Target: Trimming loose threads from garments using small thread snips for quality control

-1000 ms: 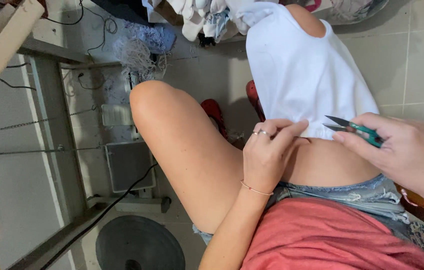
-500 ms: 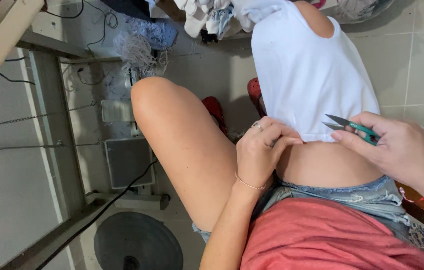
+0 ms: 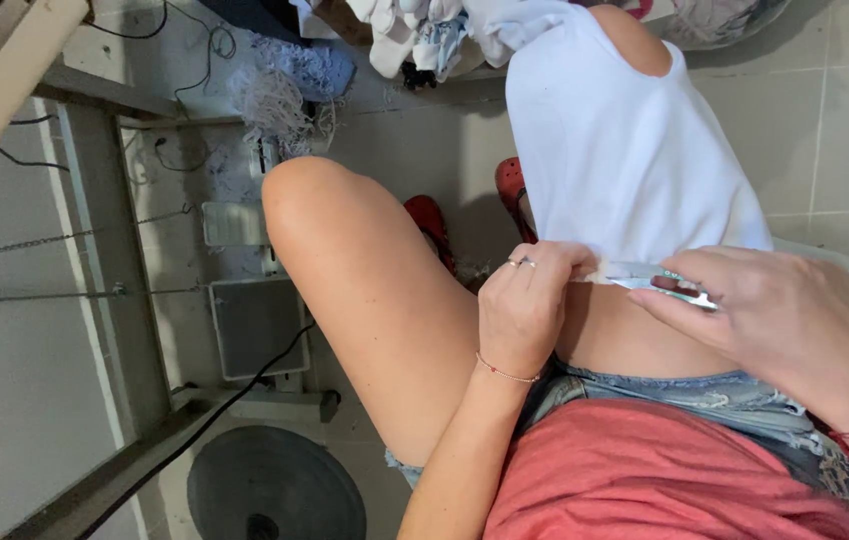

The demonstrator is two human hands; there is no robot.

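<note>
White soft cloth (image 3: 624, 160) draped over thigh; left hand (image 3: 524, 310) pinched hem at 6 o'clock; right hand (image 3: 784, 320) clamped metal snips (image 3: 659, 283), blades touching hem.

Left hand (image 3: 524, 320) pinches the lower hem of the white garment (image 3: 624, 160) draped over the right thigh. Right hand (image 3: 794, 330) holds thread snips (image 3: 659, 283), blades pointing at the hem just beside the left fingertips (image 3: 574, 262). Beyond the fingers: red shoes (image 3: 434, 222) on tiled floor (image 3: 844, 130), a treadle pedal (image 3: 254, 325).
</note>
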